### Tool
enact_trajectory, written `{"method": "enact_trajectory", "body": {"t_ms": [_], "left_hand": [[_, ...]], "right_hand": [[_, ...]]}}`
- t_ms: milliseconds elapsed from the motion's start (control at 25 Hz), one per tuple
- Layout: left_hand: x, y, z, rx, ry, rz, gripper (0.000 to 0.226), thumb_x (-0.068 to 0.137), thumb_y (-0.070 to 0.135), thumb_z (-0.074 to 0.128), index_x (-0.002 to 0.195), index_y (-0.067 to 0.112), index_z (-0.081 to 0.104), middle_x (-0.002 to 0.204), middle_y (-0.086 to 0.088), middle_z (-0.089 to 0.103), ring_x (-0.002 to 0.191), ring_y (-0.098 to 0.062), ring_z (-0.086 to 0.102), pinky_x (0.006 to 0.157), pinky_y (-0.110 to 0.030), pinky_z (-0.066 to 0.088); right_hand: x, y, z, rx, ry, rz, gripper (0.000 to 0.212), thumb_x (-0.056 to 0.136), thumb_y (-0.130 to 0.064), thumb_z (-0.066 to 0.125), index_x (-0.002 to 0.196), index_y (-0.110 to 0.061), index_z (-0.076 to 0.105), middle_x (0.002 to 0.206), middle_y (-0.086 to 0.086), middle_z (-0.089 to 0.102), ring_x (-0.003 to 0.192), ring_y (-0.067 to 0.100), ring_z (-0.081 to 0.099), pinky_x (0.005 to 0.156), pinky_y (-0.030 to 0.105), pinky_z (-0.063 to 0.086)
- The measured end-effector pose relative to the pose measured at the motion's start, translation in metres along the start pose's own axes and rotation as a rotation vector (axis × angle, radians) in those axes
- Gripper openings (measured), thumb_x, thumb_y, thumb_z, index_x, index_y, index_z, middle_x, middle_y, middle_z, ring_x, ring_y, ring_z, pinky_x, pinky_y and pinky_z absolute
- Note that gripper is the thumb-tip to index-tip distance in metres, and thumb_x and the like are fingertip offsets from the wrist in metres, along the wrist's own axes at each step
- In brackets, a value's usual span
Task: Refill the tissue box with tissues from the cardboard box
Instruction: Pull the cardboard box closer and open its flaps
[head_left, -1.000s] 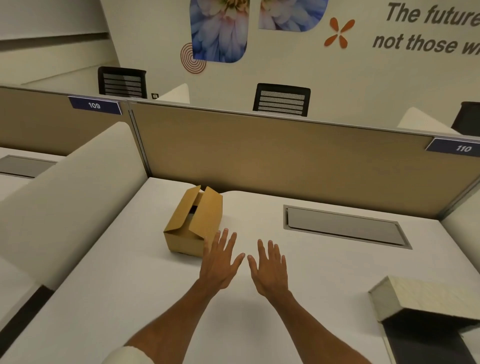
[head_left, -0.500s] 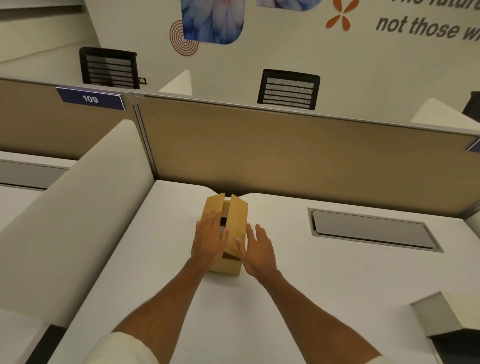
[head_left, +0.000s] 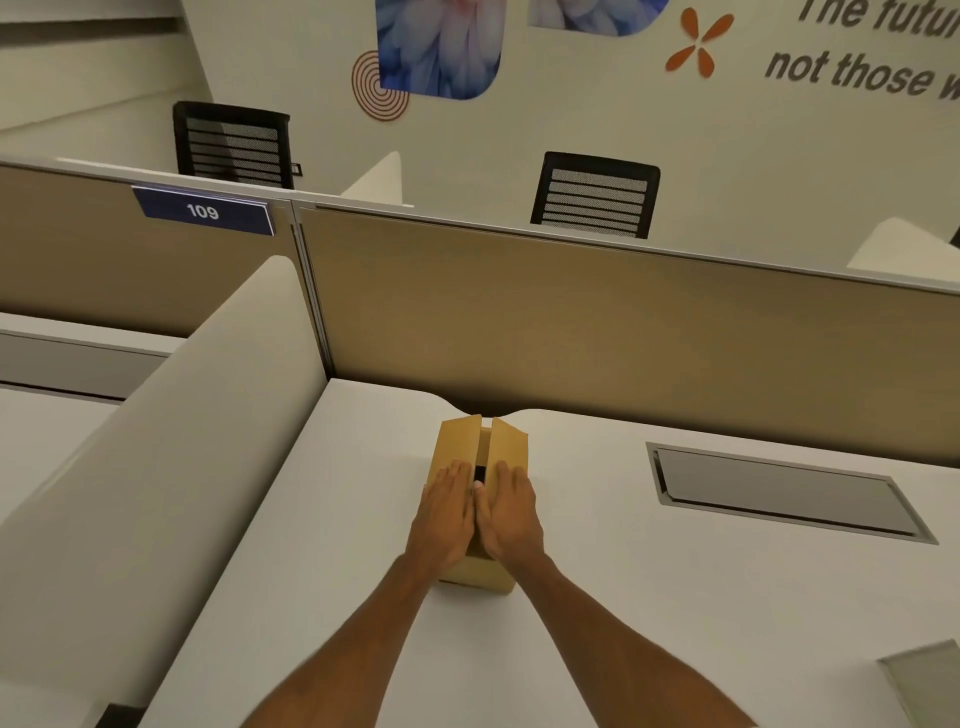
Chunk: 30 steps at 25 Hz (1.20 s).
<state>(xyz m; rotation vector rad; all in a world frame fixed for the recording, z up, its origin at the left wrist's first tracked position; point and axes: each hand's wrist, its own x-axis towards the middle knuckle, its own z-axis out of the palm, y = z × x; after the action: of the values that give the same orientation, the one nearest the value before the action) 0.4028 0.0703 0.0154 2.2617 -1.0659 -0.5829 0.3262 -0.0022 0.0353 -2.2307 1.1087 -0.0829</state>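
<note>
A small brown cardboard box (head_left: 506, 447) stands on the white desk (head_left: 322, 545) near the back partition. Its two top flaps are raised with a dark gap between them. My left hand (head_left: 445, 512) lies flat on the left flap. My right hand (head_left: 511, 512) lies flat on the right flap. Both hands touch the box with fingers together, side by side. The box's contents are hidden. A corner of the tissue box (head_left: 930, 675) shows at the lower right edge.
A tan partition (head_left: 597, 312) closes the desk's back, and a curved white divider (head_left: 171, 467) closes its left side. A grey cable hatch (head_left: 779, 491) is set into the desk at the right. Two black chairs (head_left: 595, 195) stand beyond the partition.
My hands moved forward from above the desk onto the cardboard box's flaps. The view shifted right to left, so the tissue box slid toward the lower right edge.
</note>
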Motion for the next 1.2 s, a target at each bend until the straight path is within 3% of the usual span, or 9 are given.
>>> {"method": "enact_trajectory", "body": {"t_ms": [120,320,520,640,760,880,1000,1120,1200], "left_hand": [[-0.004,-0.002,-0.011,-0.008,0.04,0.044,0.055,0.102,0.034,0.027,0.151,0.02,0.005,0.161,0.0,0.008,0.147,-0.019,0.011,0.121,-0.04,0.01],[-0.007,-0.037,-0.075,0.043,0.096,0.216,0.05,0.103,0.025,0.029,0.151,0.021,0.017,0.157,0.002,0.024,0.143,-0.013,0.023,0.117,-0.033,0.023],[-0.02,-0.105,-0.091,0.209,0.009,0.105,0.053,0.102,0.031,0.028,0.151,0.013,0.014,0.157,-0.003,0.023,0.144,-0.02,0.023,0.115,-0.034,0.023],[-0.018,-0.115,-0.075,0.285,0.003,0.062,0.088,0.086,0.068,-0.004,0.15,0.01,0.012,0.158,-0.004,0.02,0.145,-0.024,0.02,0.116,-0.036,0.022],[-0.008,-0.121,-0.06,0.382,-0.066,0.007,0.113,0.066,0.075,-0.027,0.151,0.012,0.012,0.159,-0.004,0.012,0.147,-0.022,0.012,0.117,-0.039,0.018],[-0.008,-0.108,-0.058,0.413,-0.054,0.005,0.094,0.086,0.068,-0.002,0.148,0.002,0.021,0.156,-0.014,0.021,0.145,-0.03,0.019,0.116,-0.042,0.019],[0.0,-0.086,-0.061,0.645,0.069,0.038,0.066,0.091,0.036,0.055,0.141,-0.001,0.037,0.149,-0.02,0.037,0.14,-0.034,0.031,0.116,-0.046,0.02],[0.019,-0.053,-0.065,0.671,0.182,0.073,0.056,0.095,0.032,0.042,0.141,0.0,0.038,0.148,-0.02,0.039,0.141,-0.033,0.031,0.117,-0.044,0.016],[0.032,-0.039,-0.057,0.629,0.169,0.07,0.067,0.095,0.045,0.022,0.146,0.002,0.027,0.154,-0.018,0.028,0.144,-0.03,0.021,0.118,-0.042,0.008]], "right_hand": [[0.003,0.004,-0.009,0.024,0.0,0.006,0.06,0.099,-0.048,0.025,0.151,-0.021,0.012,0.16,0.004,0.017,0.145,0.026,0.023,0.114,0.044,0.029],[0.0,0.033,-0.051,0.156,0.066,-0.132,0.046,0.102,-0.033,0.031,0.146,-0.02,0.031,0.141,0.005,0.052,0.128,0.025,0.052,0.104,0.038,0.043],[-0.002,0.077,-0.066,0.21,0.07,-0.112,0.055,0.102,-0.029,0.032,0.152,-0.025,0.011,0.136,-0.004,0.048,0.12,0.022,0.055,0.1,0.04,0.047],[0.002,0.101,-0.062,0.053,-0.02,-0.116,0.052,0.098,-0.047,0.025,0.148,-0.032,0.016,0.15,0.007,0.038,0.128,0.024,0.046,0.106,0.038,0.04],[0.007,0.112,-0.054,-0.123,-0.093,-0.073,0.092,0.074,-0.078,-0.001,0.151,-0.029,0.011,0.16,0.009,0.017,0.144,0.029,0.023,0.117,0.043,0.025],[0.01,0.111,-0.044,-0.213,-0.053,-0.014,0.103,0.066,-0.083,-0.012,0.152,-0.028,0.004,0.163,0.006,0.0,0.149,0.029,0.003,0.12,0.044,0.015],[0.014,0.079,-0.048,-0.077,0.073,-0.043,0.066,0.096,-0.054,0.014,0.153,-0.023,0.001,0.163,0.0,0.003,0.15,0.02,0.007,0.121,0.041,0.013],[0.03,0.048,-0.054,-0.086,0.081,-0.168,0.056,0.102,-0.032,0.027,0.152,-0.013,0.01,0.161,0.004,0.015,0.147,0.024,0.022,0.119,0.041,0.026],[0.043,0.034,-0.051,-0.203,0.066,-0.238,0.059,0.1,-0.03,0.037,0.151,-0.01,0.014,0.161,0.006,0.015,0.147,0.025,0.021,0.117,0.038,0.026]]}}
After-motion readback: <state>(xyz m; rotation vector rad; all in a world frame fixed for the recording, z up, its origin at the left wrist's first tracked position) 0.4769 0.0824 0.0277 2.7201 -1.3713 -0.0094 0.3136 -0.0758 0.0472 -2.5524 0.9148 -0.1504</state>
